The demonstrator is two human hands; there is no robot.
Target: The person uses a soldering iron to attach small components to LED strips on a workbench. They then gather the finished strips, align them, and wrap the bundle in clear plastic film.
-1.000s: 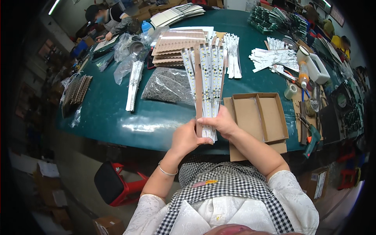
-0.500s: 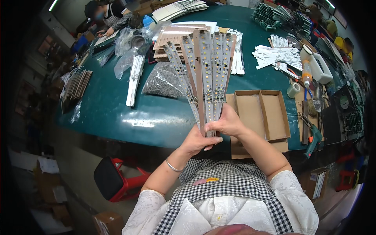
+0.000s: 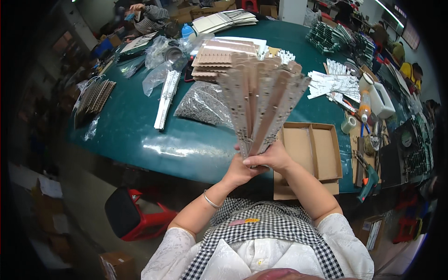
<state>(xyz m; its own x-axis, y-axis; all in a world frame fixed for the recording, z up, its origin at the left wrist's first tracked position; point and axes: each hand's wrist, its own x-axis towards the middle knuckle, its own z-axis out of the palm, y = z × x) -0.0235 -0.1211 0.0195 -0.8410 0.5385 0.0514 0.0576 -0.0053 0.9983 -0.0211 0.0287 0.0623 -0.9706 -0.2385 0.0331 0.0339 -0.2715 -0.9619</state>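
Observation:
Both my hands are closed round the lower end of a fanned bundle of LED strip boards (image 3: 290,100), held upright above the table's near edge. Brown strips (image 3: 269,119) stand among the boards, and the upper ends are smeared by motion. My left hand (image 3: 239,171) wraps the base from the left and below. My right hand (image 3: 275,157) grips from the right, its thumb across the front of the bundle. Just right of the bundle lies a shallow divided cardboard box (image 3: 326,150). Behind its left side is a clear bag of small grey parts (image 3: 201,106).
A green table (image 3: 186,154) carries a stack of brown wavy-edged boards (image 3: 219,53), white strips (image 3: 166,100) at left and more white strips (image 3: 333,85) at right. A power tool (image 3: 370,182) lies near the right edge. A red stool (image 3: 140,212) stands left; another person (image 3: 149,21) sits far left.
The bundle has turned and tilted to the right, bringing brown strips to the front. My hands have shifted slightly and still hold it. The view has moved a little.

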